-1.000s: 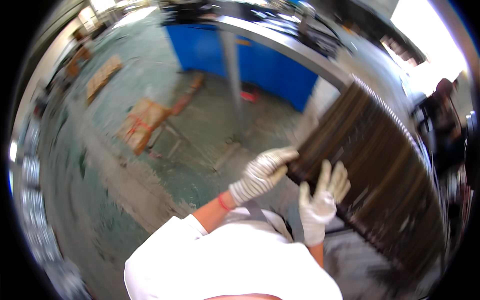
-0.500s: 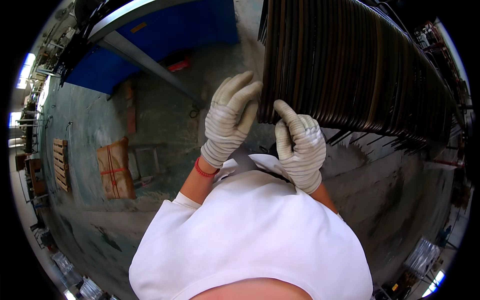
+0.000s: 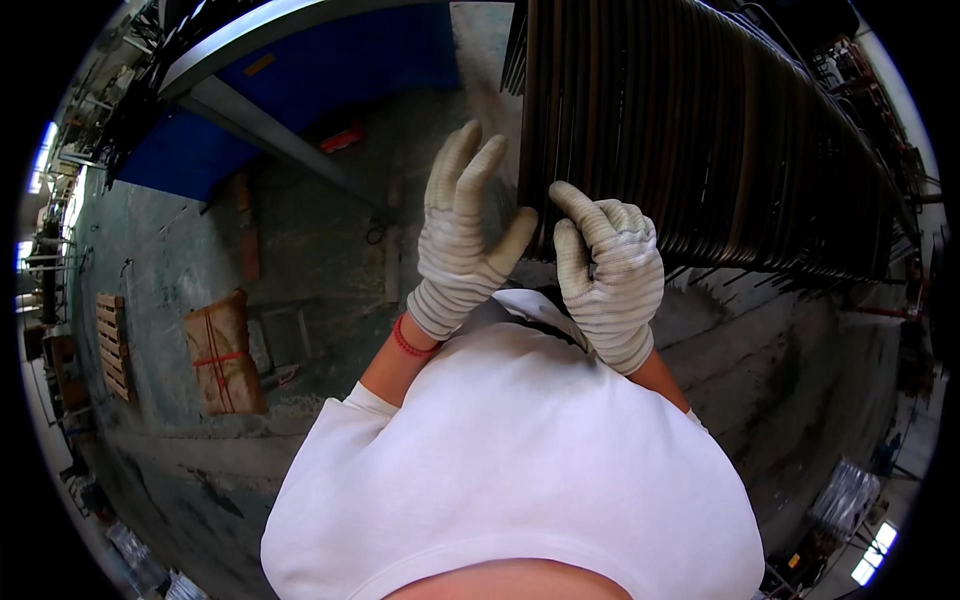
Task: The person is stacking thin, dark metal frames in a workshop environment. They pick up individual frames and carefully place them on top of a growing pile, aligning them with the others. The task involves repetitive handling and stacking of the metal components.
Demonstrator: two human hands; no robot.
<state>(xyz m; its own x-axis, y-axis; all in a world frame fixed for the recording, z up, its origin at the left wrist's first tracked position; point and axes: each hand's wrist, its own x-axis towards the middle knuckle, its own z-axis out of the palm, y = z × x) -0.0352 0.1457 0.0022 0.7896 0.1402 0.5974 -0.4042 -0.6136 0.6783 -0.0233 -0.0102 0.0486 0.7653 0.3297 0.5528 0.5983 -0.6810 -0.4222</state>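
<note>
A long row of dark, closely packed metal rods or tubes [image 3: 680, 130] with rounded near ends hangs or stands at the upper right. My left hand [image 3: 462, 235], in a white ribbed work glove, is open beside its left end. The fingers point up and the thumb is spread toward the nearest rods. My right hand [image 3: 612, 262], gloved the same way, overlaps the rods' near ends. Its index finger and thumb are stretched apart and the other fingers curl loosely. Nothing shows in either hand; whether the right fingertip touches a rod cannot be made out.
A blue panel [image 3: 340, 65] with a grey metal frame [image 3: 270, 135] stands at the upper left. On the green floor lie a brown wrapped package [image 3: 222, 360] with red straps and a wooden pallet [image 3: 112, 345]. Silver wrapped bundles [image 3: 845, 497] sit at the lower right.
My left hand has opened wider, its thumb swinging out toward the rods. My right hand has shifted slightly right, its index finger still extended. The view has moved a little.
</note>
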